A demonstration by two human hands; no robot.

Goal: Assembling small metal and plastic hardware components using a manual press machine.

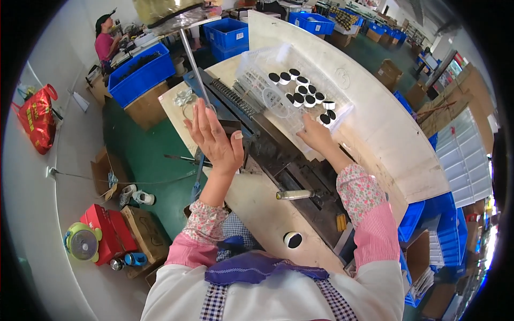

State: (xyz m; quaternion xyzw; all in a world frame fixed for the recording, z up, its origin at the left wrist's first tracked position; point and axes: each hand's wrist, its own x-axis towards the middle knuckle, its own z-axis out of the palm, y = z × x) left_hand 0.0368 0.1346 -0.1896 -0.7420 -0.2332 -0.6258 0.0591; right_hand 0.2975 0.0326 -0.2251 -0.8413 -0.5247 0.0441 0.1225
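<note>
My left hand (217, 139) is raised, palm up and fingers stretched, beside an upright metal rod (194, 61) and a dark machine bed (273, 155) with a long coil spring (232, 98). It plainly holds nothing. My right hand (317, 135) is at the near edge of a clear plastic basket (342, 115). Its fingers are curled, and what they hold, if anything, is hidden. Inside the basket lie several short white cylinders with black tops (309, 100) and a clear round plastic piece (276, 101). Another white-and-black cylinder (293, 240) sits on the table close to my body.
A metal handle (295, 195) sticks out from the machine toward my body. The pale wooden table (396, 144) curves around to the right. Blue crates (142, 72) stand at the back left, where a person in pink (105, 43) works. A green fan (83, 243) stands at lower left.
</note>
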